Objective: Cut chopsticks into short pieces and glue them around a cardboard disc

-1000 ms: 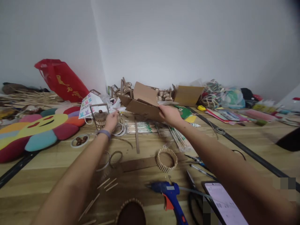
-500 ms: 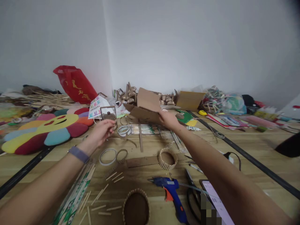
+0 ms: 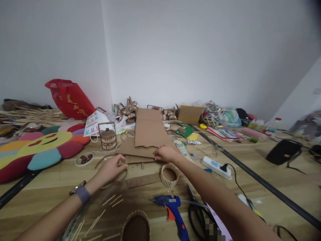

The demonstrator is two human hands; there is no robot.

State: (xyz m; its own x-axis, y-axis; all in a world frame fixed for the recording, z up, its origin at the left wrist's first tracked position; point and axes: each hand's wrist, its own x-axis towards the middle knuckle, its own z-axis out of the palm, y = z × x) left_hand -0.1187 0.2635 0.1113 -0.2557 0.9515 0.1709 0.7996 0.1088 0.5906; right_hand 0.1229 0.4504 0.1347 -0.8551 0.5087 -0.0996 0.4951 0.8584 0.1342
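Brown cardboard (image 3: 149, 129) with a torn lower edge stands tilted over flatter cardboard pieces at the middle of the table. My right hand (image 3: 165, 154) is closed on the near edge of this cardboard. Off its left corner, my left hand (image 3: 114, 169) hovers with loosely curved fingers apart, nothing visible between them. Blurred rings lie under that hand, partly covered. Just below my right hand sits a small round tub walled with wooden sticks (image 3: 169, 175). A cardboard strip (image 3: 142, 180) lies flat between the hands.
A blue glue gun (image 3: 173, 202), black scissors (image 3: 197, 214) and a second stick-walled tub (image 3: 136, 226) lie close to me. A small lidded wooden bucket (image 3: 108, 138) stands left of the cardboard. A power strip (image 3: 216, 168) with a cord is at right. Loose sticks (image 3: 94, 222) lie at lower left.
My right hand has brought the cardboard down and nearer, from raised to resting over the table. My left hand has moved lower, towards its near left corner. The view has shifted to the right.
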